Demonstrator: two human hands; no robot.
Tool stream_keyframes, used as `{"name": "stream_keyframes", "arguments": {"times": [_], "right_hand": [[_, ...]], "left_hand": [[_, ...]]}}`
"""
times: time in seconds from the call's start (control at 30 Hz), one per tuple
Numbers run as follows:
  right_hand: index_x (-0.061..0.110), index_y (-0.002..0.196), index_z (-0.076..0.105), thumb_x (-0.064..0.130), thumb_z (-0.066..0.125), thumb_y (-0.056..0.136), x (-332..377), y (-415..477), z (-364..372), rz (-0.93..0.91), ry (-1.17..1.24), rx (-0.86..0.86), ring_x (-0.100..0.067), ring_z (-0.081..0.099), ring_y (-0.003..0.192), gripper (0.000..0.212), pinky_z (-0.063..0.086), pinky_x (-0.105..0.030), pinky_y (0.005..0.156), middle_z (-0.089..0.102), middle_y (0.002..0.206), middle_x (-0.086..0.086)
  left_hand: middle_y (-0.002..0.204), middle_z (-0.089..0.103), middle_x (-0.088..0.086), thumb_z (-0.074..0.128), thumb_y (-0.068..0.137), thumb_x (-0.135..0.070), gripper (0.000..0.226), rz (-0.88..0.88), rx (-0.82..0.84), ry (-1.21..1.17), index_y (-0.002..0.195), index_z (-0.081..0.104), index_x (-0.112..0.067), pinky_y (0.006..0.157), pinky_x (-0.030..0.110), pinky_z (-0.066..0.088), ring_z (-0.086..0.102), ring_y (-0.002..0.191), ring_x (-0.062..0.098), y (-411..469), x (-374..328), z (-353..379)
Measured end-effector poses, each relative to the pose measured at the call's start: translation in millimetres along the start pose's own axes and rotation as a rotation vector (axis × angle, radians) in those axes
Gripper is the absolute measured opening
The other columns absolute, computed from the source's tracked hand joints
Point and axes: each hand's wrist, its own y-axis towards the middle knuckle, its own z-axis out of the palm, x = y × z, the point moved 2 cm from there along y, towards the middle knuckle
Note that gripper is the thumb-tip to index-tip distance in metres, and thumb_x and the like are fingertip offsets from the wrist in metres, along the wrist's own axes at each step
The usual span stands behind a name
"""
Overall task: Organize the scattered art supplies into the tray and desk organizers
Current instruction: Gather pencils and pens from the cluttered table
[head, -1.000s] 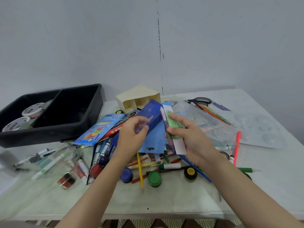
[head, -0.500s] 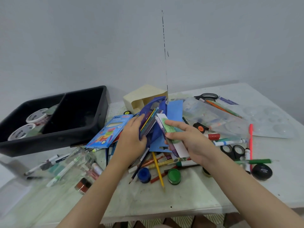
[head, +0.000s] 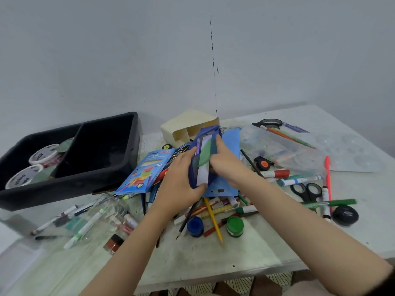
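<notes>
Left hand (head: 181,186) grips 1 blue cardboard box (head: 208,130); right hand (head: 228,165) pinches its green-white card (head: 203,160). 2 round tape rolls (head: 43,153) in black plastic tray (head: 135,146).

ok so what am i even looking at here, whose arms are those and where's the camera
No machine here: a person wears one camera on the head, so you look down along their own arms. The left hand grips a dark blue pack; the right hand holds a white and green card against it. Below lies a table strewn with pens, paint pots and scissors. A black tray with tape rolls and a cream organizer stand behind.
</notes>
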Motion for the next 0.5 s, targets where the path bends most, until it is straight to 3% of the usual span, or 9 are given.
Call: {"name": "stream_keyframes", "arguments": {"times": [0.07, 0.17, 0.23, 0.3, 0.43, 0.5], "right_hand": [[0.028, 0.151, -0.001, 0.005, 0.041, 0.094, -0.6, 0.6, -2.3, -0.067, -0.156, -0.062, -0.02, 0.052, 0.071, 0.074, 0.044, -0.029, 0.056, 0.058, 0.088, -0.011], [0.021, 0.151, 0.009, 0.008, 0.051, 0.093, -5.8, 2.7, -7.0, -0.136, -0.182, -0.121, -0.025, 0.063, 0.074, 0.072, 0.056, -0.04, 0.074, 0.064, 0.081, -0.013], [0.018, 0.148, 0.023, 0.01, 0.061, 0.089, -8.3, 3.5, -12.2, -0.195, -0.228, -0.163, -0.018, 0.065, 0.075, 0.071, 0.055, -0.035, 0.074, 0.067, 0.079, -0.007], [0.017, 0.139, 0.036, 0.011, 0.069, 0.083, -9.4, 4.3, -17.6, -0.257, -0.321, -0.209, -0.007, 0.06, 0.069, 0.066, 0.048, -0.022, 0.064, 0.064, 0.074, 0.0], [0.016, 0.128, 0.046, 0.018, 0.072, 0.08, -15.1, 3.6, -23.2, -0.274, -0.419, -0.207, -0.01, 0.055, 0.067, 0.055, 0.044, -0.024, 0.061, 0.061, 0.075, -0.003], [0.016, 0.122, 0.051, 0.02, 0.07, 0.082, -17.9, 2.3, -26.4, -0.308, -0.448, -0.197, -0.006, 0.051, 0.064, 0.045, 0.042, -0.021, 0.06, 0.057, 0.071, 0.002]], "left_hand": [[0.129, 0.039, -0.017, 0.069, 0.068, -0.028, 0.082, 0.002, 0.006, -0.006, 0.142, 0.033, -0.022, 0.092, 0.0, 0.023, 0.031, 0.116, -0.01, 0.5, 4.4, -0.1], [0.139, 0.042, -0.008, 0.067, 0.068, -0.031, 0.08, 0.004, 0.023, -0.02, 0.141, 0.034, -0.021, 0.104, 0.023, 0.034, 0.037, 0.127, 0.003, 1.4, 8.5, 1.2], [0.139, 0.043, -0.008, 0.068, 0.07, -0.034, 0.077, -0.002, 0.02, -0.018, 0.139, 0.036, -0.024, 0.103, 0.031, 0.038, 0.039, 0.127, 0.007, 1.8, 10.4, 3.8], [0.134, 0.043, -0.013, 0.068, 0.073, -0.04, 0.07, -0.018, 0.001, -0.013, 0.135, 0.038, -0.029, 0.099, 0.027, 0.038, 0.039, 0.123, 0.004, 1.9, 10.6, 6.6], [0.126, 0.045, -0.015, 0.073, 0.076, -0.025, 0.05, -0.018, -0.037, 0.005, 0.119, 0.046, -0.031, 0.097, 0.022, 0.036, 0.039, 0.12, 0.001, 4.9, 12.5, 12.7], [0.126, 0.045, -0.016, 0.072, 0.076, -0.021, 0.038, -0.016, -0.042, -0.003, 0.107, 0.051, -0.03, 0.095, 0.012, 0.03, 0.034, 0.123, -0.007, 5.9, 12.8, 15.7]]}}
